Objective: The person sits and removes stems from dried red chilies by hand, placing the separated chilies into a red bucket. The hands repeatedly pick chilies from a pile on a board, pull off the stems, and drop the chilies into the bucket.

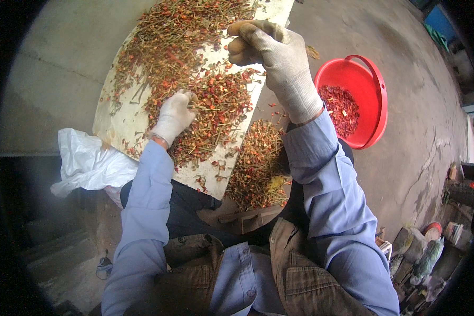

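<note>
On a pale board [134, 118] lie heaps of dried red chili pieces and stems [217, 106]. My left hand [177, 114], in a white knitted glove, rests at the left edge of the nearer heap with its fingers curled by some stems; whether it grips any is unclear. My right hand [270, 49], in a similar glove with stained fingertips, is raised over the board's right edge, fingers bent inward; what lies between them is hidden. To the right of it a red plastic bucket [369, 106] holds red chili pieces [339, 110].
Below the board's right edge a pile of chili stems [256, 166] lies on the concrete floor [403, 118]. A white woven sack [93, 162] hangs by the board's near left corner. Bags and assorted items [426, 252] stand at the lower right.
</note>
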`<state>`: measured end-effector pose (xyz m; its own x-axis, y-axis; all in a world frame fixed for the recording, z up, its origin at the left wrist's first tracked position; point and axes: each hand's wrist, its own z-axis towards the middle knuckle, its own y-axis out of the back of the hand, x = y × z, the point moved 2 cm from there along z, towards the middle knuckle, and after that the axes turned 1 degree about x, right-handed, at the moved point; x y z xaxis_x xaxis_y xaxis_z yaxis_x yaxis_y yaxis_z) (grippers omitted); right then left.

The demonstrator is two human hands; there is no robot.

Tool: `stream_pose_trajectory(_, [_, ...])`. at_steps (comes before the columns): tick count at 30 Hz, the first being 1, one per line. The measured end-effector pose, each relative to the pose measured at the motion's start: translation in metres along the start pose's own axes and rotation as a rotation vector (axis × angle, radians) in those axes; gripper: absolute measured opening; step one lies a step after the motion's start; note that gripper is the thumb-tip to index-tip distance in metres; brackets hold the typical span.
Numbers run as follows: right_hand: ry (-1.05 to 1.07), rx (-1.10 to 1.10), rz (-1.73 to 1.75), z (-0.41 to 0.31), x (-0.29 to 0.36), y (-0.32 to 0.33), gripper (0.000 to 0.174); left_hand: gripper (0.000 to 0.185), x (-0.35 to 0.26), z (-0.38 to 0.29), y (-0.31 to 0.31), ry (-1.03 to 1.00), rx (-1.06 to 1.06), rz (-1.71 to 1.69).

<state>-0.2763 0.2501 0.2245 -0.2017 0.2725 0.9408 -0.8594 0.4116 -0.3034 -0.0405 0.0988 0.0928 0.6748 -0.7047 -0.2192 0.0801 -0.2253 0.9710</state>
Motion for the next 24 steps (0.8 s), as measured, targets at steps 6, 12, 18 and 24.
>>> stream_pose_trajectory(6, [-0.004,0.006,0.011,0.001,-0.003,-0.003,0.031,0.027,0.029,-0.01,0.021,-0.022,-0.057,-0.133])
stream_pose_trajectory(12, [0.001,0.024,0.006,0.003,-0.008,-0.006,0.031,0.031,0.039,-0.019,0.013,0.035,0.155,-0.034])
stream_pose_trajectory(18, [0.006,0.01,0.002,0.004,-0.009,-0.006,0.031,0.055,0.037,-0.022,0.012,-0.093,0.332,0.005])
stream_pose_trajectory(24, [-0.019,0.004,-0.014,0.002,-0.007,-0.007,0.03,0.074,0.004,-0.023,0.01,-0.053,0.319,0.129])
